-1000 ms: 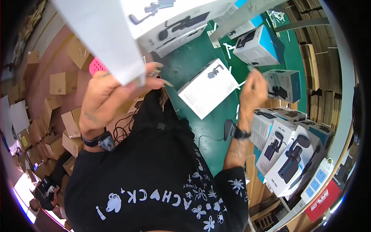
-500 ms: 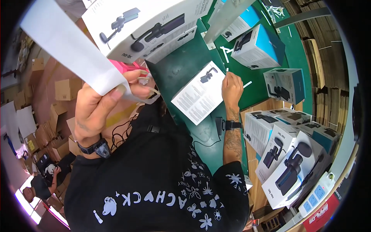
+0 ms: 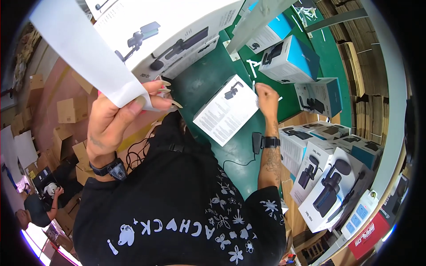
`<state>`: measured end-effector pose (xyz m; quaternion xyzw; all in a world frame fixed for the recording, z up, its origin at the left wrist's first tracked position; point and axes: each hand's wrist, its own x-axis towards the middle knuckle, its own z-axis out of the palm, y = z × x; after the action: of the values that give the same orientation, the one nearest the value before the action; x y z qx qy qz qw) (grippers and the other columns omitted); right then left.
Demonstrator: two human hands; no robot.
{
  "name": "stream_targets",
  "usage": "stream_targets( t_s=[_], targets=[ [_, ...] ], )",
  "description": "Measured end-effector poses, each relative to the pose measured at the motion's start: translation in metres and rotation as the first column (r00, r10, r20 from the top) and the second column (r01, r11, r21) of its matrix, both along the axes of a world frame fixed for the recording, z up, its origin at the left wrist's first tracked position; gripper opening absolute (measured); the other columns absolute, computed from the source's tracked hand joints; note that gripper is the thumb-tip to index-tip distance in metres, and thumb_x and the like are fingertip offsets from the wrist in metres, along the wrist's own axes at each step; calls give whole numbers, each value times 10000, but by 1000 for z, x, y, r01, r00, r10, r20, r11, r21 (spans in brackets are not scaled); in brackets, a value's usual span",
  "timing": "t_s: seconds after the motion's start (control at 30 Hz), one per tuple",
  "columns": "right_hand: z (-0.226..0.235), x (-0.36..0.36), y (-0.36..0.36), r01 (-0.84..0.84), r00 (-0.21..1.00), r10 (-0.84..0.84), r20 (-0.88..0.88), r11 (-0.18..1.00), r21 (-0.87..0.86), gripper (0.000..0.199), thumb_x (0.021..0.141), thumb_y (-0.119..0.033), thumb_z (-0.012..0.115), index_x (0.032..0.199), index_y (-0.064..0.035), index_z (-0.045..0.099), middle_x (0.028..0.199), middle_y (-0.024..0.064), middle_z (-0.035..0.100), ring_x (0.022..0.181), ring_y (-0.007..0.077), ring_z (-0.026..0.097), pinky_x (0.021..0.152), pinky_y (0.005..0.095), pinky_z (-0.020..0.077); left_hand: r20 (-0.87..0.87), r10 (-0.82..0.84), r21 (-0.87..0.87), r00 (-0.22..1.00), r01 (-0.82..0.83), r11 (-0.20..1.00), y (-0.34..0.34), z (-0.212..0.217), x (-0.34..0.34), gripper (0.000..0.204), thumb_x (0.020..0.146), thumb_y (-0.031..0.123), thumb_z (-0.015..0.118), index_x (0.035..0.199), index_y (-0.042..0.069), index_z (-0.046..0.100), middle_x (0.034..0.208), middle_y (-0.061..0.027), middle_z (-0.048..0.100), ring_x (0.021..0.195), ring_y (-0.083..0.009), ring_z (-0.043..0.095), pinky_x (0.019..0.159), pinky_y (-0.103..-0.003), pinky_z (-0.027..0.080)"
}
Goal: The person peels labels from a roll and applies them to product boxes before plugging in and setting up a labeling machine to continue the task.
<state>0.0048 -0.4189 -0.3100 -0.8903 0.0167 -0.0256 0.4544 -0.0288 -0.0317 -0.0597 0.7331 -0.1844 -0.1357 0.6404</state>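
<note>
- Left hand: thumb and fingers pinching white strip, left side.
- White microphone box: lying on green table, centre.
- Right hand: fingers curled, at box's far right edge; can't tell if gripping anything.
- More microphone boxes: near right.
</note>
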Motion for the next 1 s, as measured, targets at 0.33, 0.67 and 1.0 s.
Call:
stream_targets(
  t_s=[0.33,0.67,1.0],
  targets=[
    [-8,-1,24,131,984,-140,-113,987,-91,472,964,-381,442,1043,29,661,1008,225,667,985,387,627,865,399,477,7,-18,-60,1000,18,998,28,-5,3,364,964,8,372,1290,-122,470,1054,-187,676,1031,-259,639,943,-351,472],
    [22,-79,53,185,940,-303,-154,835,-518,710,809,-418,697,1285,57,472,1169,264,536,1076,405,534,938,445,434,-151,-37,-229,988,1,974,44,-19,11,359,975,55,398,1285,-104,484,997,-180,685,978,-239,659,885,-313,493],
    [-10,-187,115,640,480,-532,-698,756,-136,618,994,-502,320,1008,44,610,901,188,652,829,312,685,593,407,561,-176,-236,-439,956,138,888,31,-3,33,302,982,101,434,1145,-116,567,950,-157,694,963,-205,655,890,-303,481]
  ],
)
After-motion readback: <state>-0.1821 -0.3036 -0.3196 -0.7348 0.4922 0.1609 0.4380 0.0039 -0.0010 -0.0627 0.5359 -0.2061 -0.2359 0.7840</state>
